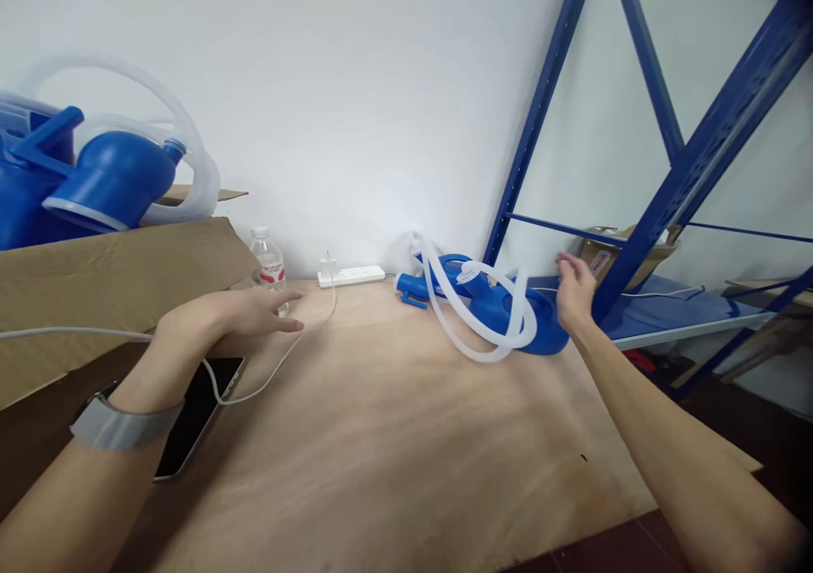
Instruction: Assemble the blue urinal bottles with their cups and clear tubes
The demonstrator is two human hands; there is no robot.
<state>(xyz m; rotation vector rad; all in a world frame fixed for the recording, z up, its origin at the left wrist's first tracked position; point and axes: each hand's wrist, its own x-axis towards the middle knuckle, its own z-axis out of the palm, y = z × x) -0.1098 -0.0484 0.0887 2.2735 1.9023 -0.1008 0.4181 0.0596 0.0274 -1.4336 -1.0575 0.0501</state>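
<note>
My left hand [232, 315] hovers over the left side of the wooden table, fingers apart and holding nothing. Close behind it stands a clear water bottle [270, 260] with a red and white label. Beneath the wrist lies a dark-screened tablet [196, 416], partly hidden by my arm, with a white cable [279, 368] crossing it. On the right, my right hand [575, 292] is beside a blue plastic bottle [546, 323], its fingers stretched out and nothing visible in them; whether it touches the bottle I cannot tell. A translucent hose [473, 353] loops over that bottle and another blue one [412, 285].
At the left, an open cardboard box [127, 272] holds more blue bottles [118, 175] with hoses. A white power strip [356, 276] with a plug sits against the wall. Blue metal shelving [679, 311] rises at the right, carrying another cardboard box [626, 260].
</note>
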